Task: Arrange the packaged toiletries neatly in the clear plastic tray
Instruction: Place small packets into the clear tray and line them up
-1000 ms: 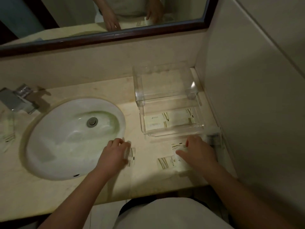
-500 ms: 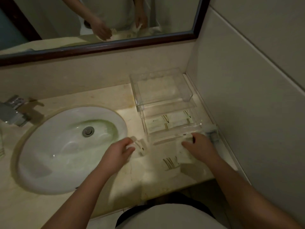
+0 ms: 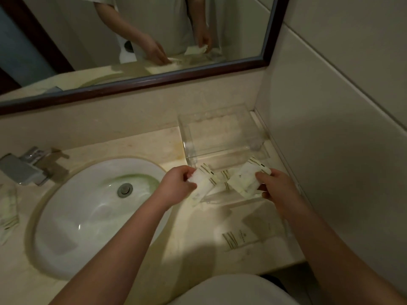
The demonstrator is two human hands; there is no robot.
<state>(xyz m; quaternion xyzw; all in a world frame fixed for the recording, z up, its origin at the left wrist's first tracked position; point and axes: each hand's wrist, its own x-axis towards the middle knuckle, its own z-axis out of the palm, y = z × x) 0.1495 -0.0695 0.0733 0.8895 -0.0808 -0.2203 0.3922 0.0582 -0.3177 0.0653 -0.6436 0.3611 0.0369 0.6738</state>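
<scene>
A clear plastic tray stands in the counter's back right corner, in front of a taller clear box. My left hand pinches a white toiletry packet over the tray's left end. My right hand grips a second white packet above the tray's right half. Striped packets lie inside the tray between them. Another flat packet lies on the counter near the front edge.
A white sink basin fills the counter's left half, with a chrome tap behind it. More packets lie at the far left. A tiled wall closes the right side. A framed mirror hangs above.
Both hands have lifted a packet off the counter and carried it up over the front tray. One packet stays on the counter near the front edge.
</scene>
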